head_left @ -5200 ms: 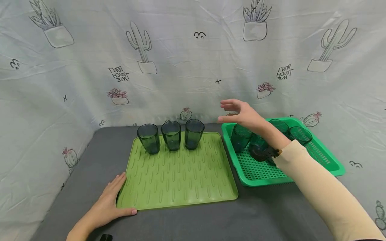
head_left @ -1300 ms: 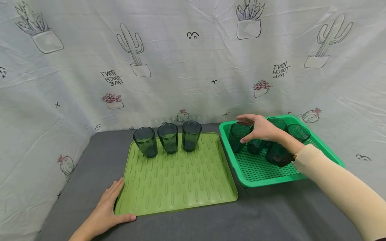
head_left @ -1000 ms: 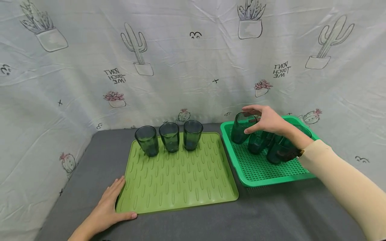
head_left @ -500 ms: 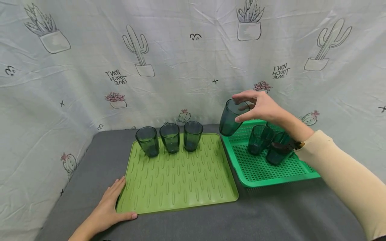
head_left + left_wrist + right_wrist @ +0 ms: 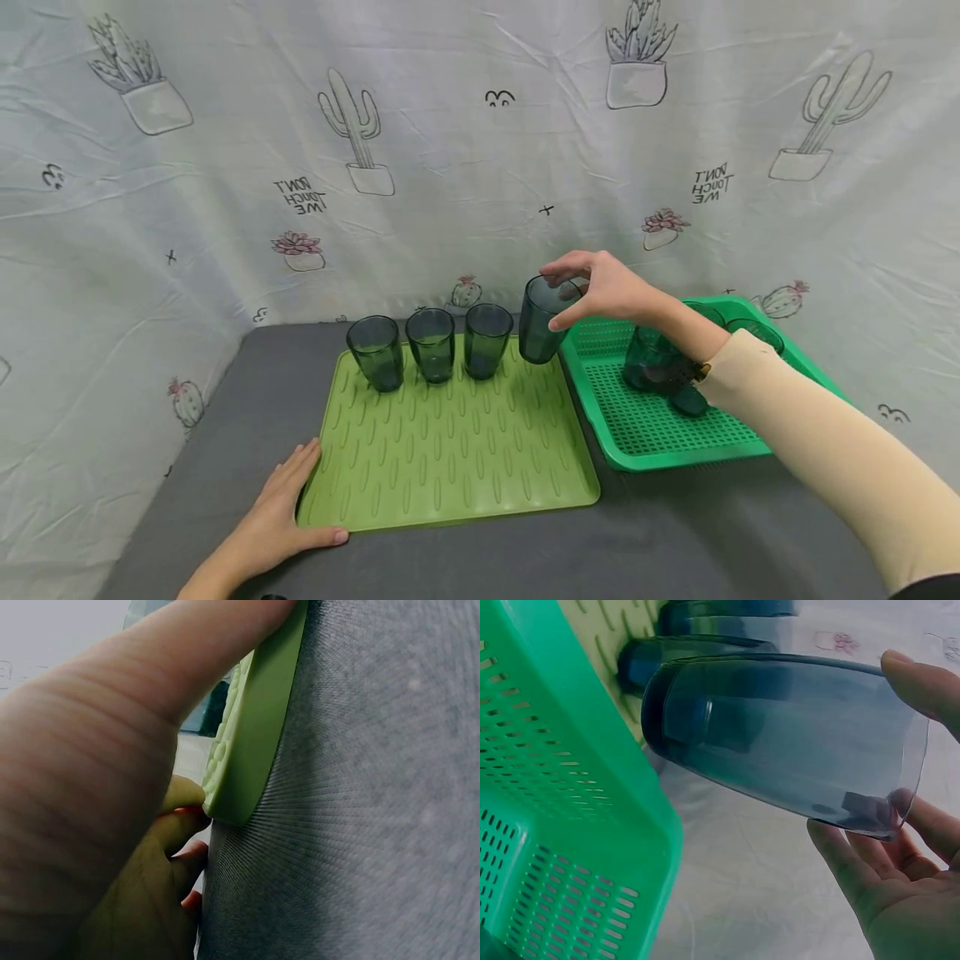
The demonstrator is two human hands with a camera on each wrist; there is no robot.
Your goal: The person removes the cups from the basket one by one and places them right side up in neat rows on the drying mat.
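Note:
My right hand [image 5: 609, 287] grips a dark green drinking glass [image 5: 538, 329] near its rim, thumb on one side and fingers on the other. That glass is over the back right corner of the light green drying mat [image 5: 450, 450], at the right end of a row of three standing glasses [image 5: 375, 354]. In the right wrist view the held glass [image 5: 780, 742] has nothing inside. Around the mat's front left corner lies my left hand [image 5: 273, 508], thumb along the front edge, straight fingers along the left edge. The left wrist view shows the mat's raised side [image 5: 262, 735] beside the hand.
A green plastic basket [image 5: 622, 458] stands right of the mat, close to its edge. Several glasses [image 5: 645, 358] remain inside, partly covered by my right forearm. Grey cloth [image 5: 465, 558] covers the table, and a white printed curtain [image 5: 465, 150] hangs behind.
My right hand came back to the basket, took hold of a glass at its left end, lifted it out and carried it left over the mat. The left hand stayed at the mat's corner.

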